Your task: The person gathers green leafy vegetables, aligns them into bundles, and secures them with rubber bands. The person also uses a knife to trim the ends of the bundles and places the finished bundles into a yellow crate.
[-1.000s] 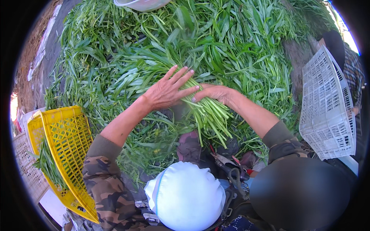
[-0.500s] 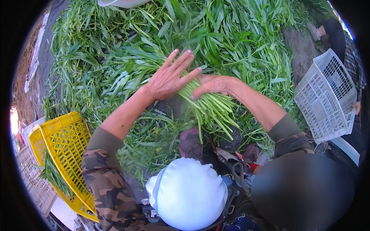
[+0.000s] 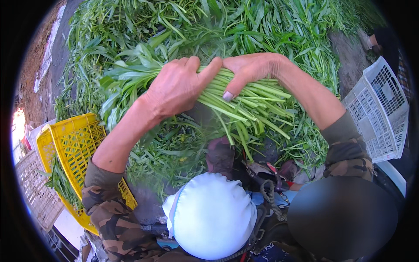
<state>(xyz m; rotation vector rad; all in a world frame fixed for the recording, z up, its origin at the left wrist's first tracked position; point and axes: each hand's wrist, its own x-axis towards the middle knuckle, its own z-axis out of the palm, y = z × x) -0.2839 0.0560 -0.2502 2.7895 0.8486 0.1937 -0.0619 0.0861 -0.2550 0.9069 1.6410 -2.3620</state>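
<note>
A thick bunch of long-stemmed leafy greens, apparently water spinach (image 3: 248, 102), is held level between my two hands above the pile. Its leaves point left and its pale cut stems fan out to the right. My left hand (image 3: 176, 87) wraps over the bunch near the leaves, fingers curled. My right hand (image 3: 246, 74) grips the stems from the far side, with the thumb across the near side and the other fingers mostly hidden. Beneath and beyond lies a broad heap of the same loose greens (image 3: 279, 35).
A yellow plastic crate (image 3: 78, 139) with some greens leans at the left, beside a pale crate (image 3: 39, 187). At the right stands a grey-white crate (image 3: 377, 115), near another person's foot (image 3: 366, 41). A round white cloth-covered thing (image 3: 214, 216) is close below my hands.
My left hand has gone from spread fingers to closed around the bunch. The bunch has been raised and turned more level, its leaves now lifted above the heap.
</note>
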